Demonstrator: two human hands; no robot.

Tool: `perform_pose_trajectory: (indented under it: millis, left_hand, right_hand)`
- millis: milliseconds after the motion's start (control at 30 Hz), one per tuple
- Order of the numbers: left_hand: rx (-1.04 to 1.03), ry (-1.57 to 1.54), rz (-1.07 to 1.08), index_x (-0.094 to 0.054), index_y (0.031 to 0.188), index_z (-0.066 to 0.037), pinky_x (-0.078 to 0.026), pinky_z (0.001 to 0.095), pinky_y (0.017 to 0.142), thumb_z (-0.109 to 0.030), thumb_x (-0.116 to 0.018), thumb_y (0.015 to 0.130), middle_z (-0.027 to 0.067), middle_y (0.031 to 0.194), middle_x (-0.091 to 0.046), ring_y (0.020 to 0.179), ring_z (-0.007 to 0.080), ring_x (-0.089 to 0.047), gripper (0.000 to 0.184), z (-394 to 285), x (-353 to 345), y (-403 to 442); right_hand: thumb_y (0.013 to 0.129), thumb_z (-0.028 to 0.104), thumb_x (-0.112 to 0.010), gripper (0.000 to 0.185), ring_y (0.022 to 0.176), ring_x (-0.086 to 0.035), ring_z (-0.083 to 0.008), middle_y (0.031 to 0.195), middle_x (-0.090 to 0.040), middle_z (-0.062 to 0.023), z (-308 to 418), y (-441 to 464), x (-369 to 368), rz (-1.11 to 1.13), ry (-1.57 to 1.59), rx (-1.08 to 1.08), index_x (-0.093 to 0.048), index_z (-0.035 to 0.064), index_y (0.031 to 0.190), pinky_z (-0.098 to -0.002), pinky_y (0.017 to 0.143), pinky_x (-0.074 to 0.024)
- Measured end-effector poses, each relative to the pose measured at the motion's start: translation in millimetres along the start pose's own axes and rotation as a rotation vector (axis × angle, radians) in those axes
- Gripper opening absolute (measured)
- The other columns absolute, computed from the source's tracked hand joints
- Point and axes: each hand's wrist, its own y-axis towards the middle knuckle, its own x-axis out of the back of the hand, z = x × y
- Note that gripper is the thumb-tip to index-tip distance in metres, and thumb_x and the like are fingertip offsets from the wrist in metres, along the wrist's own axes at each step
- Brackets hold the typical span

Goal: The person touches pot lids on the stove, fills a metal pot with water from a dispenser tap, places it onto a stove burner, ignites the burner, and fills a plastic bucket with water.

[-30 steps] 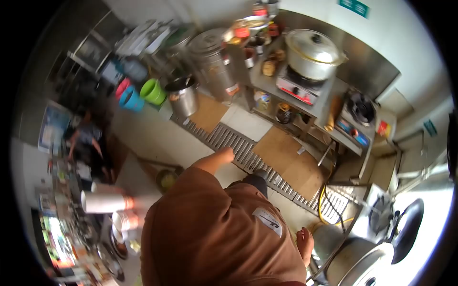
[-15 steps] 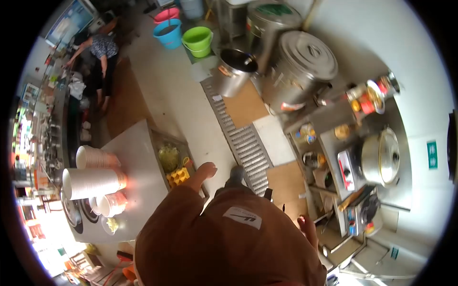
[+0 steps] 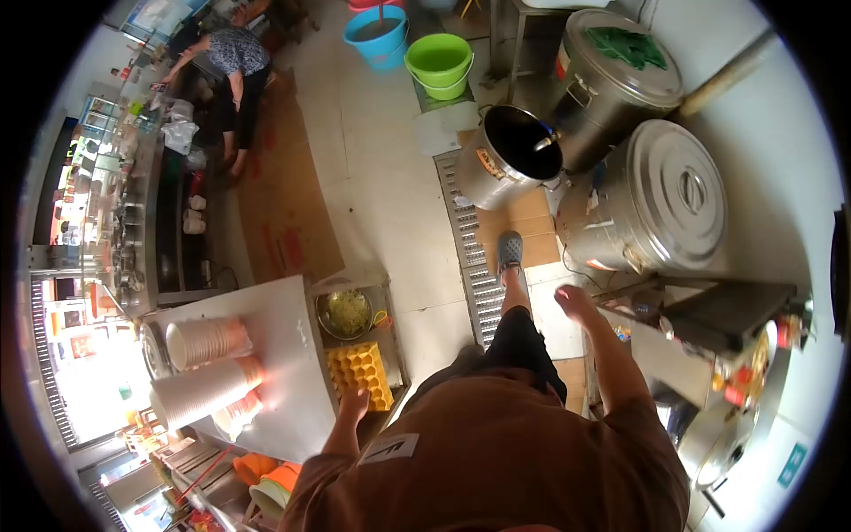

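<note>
My left hand [image 3: 356, 404] hangs low beside the yellow egg tray [image 3: 362, 372], overlapping its edge in the head view; I cannot tell if they touch. Its fingers are too small and blurred to read. Out ahead on the other side, my right hand [image 3: 576, 303] swings above the floor with its fingers curled in, and nothing shows in it. Beyond the egg tray a metal bowl [image 3: 344, 315] holds shredded, yellowish-green food. One of my feet, in a grey clog [image 3: 511, 251], is stepping forward by the drain grate [image 3: 486, 301].
An open steel pot [image 3: 479, 173] stands ahead, with large lidded steel drums [image 3: 651, 199] at right. Green [image 3: 441, 66] and blue buckets [image 3: 377, 40] are farther off. Stacked paper bowls [image 3: 208, 390] sit on the left counter [image 3: 288, 355]. Another person [image 3: 238, 66] works at the far-left counter.
I have walked forward, and the pot, drums and buckets look nearer. My right arm has swung forward into view. My left hand has dropped back beside the egg tray.
</note>
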Motion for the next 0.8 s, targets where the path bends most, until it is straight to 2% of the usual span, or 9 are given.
perform_pose_trajectory:
  millis: [67, 100, 167, 333, 367, 433, 667, 733, 800]
  left_hand:
    - [0.172, -0.198, -0.072, -0.058, 0.092, -0.002, -0.045, 0.0444, 0.071, -0.026, -0.049, 0.082, 0.022, 0.088, -0.06, 0.084, 0.0388, -0.057, 0.028, 65.3, -54.6, 2.3]
    - [-0.094, 0.386, 0.242, -0.061, 0.081, -0.003, -0.045, 0.0444, 0.07, -0.029, -0.047, 0.081, 0.0205, 0.081, -0.061, 0.081, 0.0377, -0.057, 0.029, 44.9, -32.7, -13.2]
    - [0.276, -0.071, 0.098, -0.063, 0.071, -0.005, -0.044, 0.044, 0.069, -0.029, -0.045, 0.079, 0.0178, 0.075, -0.061, 0.075, 0.0343, -0.058, 0.031, 28.8, -41.1, -41.3]
    - [0.392, -0.296, 0.399, -0.063, 0.088, -0.001, -0.048, 0.0332, 0.068, -0.026, -0.053, 0.082, 0.0132, 0.083, -0.065, 0.078, 0.0216, -0.062, 0.027, -174.9, 49.4, -19.5]
    - [0.597, -0.499, 0.319, -0.061, 0.093, 0.0, -0.048, 0.0319, 0.07, -0.026, -0.053, 0.084, 0.0123, 0.085, -0.065, 0.079, 0.0203, -0.062, 0.029, -204.0, 57.6, -4.3]
    - [0.824, -0.691, 0.222, -0.06, 0.098, 0.0, -0.049, 0.0306, 0.071, -0.027, -0.053, 0.086, 0.0115, 0.087, -0.065, 0.08, 0.019, -0.061, 0.031, -247.5, 76.3, 25.0]
    - [0.881, -0.568, 0.221, -0.056, 0.107, -0.002, -0.049, 0.0312, 0.075, -0.023, -0.051, 0.088, 0.0124, 0.093, -0.064, 0.087, 0.0202, -0.061, 0.029, -293.9, 94.5, 46.9]
    - [0.905, -0.537, 0.246, -0.056, 0.107, -0.002, -0.049, 0.0311, 0.075, -0.023, -0.051, 0.088, 0.0124, 0.093, -0.064, 0.088, 0.0202, -0.061, 0.029, -302.5, 96.9, 43.2]
    - [0.911, -0.522, 0.295, -0.056, 0.107, -0.001, -0.049, 0.0304, 0.075, -0.021, -0.051, 0.088, 0.0124, 0.093, -0.063, 0.088, 0.02, -0.061, 0.028, -311.4, 100.1, 42.9]
  right_hand:
    - [0.081, 0.031, -0.049, 0.028, 0.082, -0.058, -0.0344, 0.083, -0.061, -0.0179, -12.8, 94.8, 6.7, -0.018, 0.014, 0.036, -0.058, 0.0049, 0.086, -0.0433, 0.072, -0.0446]
    - [0.081, 0.031, -0.049, 0.029, 0.083, -0.058, -0.0342, 0.085, -0.061, -0.018, -19.7, 145.0, 12.3, -0.024, 0.031, 0.016, -0.059, 0.005, 0.086, -0.0433, 0.072, -0.0446]
    - [0.081, 0.028, -0.046, 0.027, 0.086, -0.058, -0.034, 0.088, -0.061, -0.0192, -23.3, 234.4, 31.7, 0.033, 0.011, -0.059, -0.059, 0.0045, 0.087, -0.043, 0.074, -0.0453]
    - [0.081, 0.024, -0.048, 0.023, 0.088, -0.058, -0.0333, 0.092, -0.061, -0.0148, -73.3, 441.9, 42.6, 0.05, -0.34, -0.119, -0.058, 0.0064, 0.092, -0.0434, 0.078, -0.047]
    - [0.081, 0.025, -0.049, 0.023, 0.089, -0.058, -0.0329, 0.093, -0.06, -0.0148, -79.8, 479.9, 47.4, 0.089, -0.348, -0.108, -0.057, 0.0069, 0.094, -0.0433, 0.078, -0.0472]
    - [0.081, 0.022, -0.051, 0.022, 0.095, -0.056, -0.0321, 0.098, -0.057, -0.0165, -58.1, 518.5, 84.2, -0.071, -0.304, -0.144, -0.056, 0.0059, 0.095, -0.0428, 0.079, -0.0474]
    - [0.08, 0.025, -0.057, 0.032, 0.098, -0.054, -0.034, 0.112, -0.051, -0.0167, -97.7, 656.1, 100.6, -0.085, -0.502, -0.255, -0.051, 0.0031, 0.103, -0.0427, 0.078, -0.048]
    - [0.083, 0.031, -0.053, 0.037, 0.096, -0.055, -0.034, 0.111, -0.053, -0.0174, -112.7, 670.8, 88.4, -0.311, -0.543, -0.138, -0.051, 0.0023, 0.107, -0.0436, 0.075, -0.0485]
    - [0.085, 0.033, -0.051, 0.037, 0.094, -0.056, -0.0332, 0.107, -0.055, -0.0172, -105.8, 679.9, 88.1, -0.096, -0.494, -0.217, -0.054, 0.002, 0.104, -0.0429, 0.076, -0.0479]
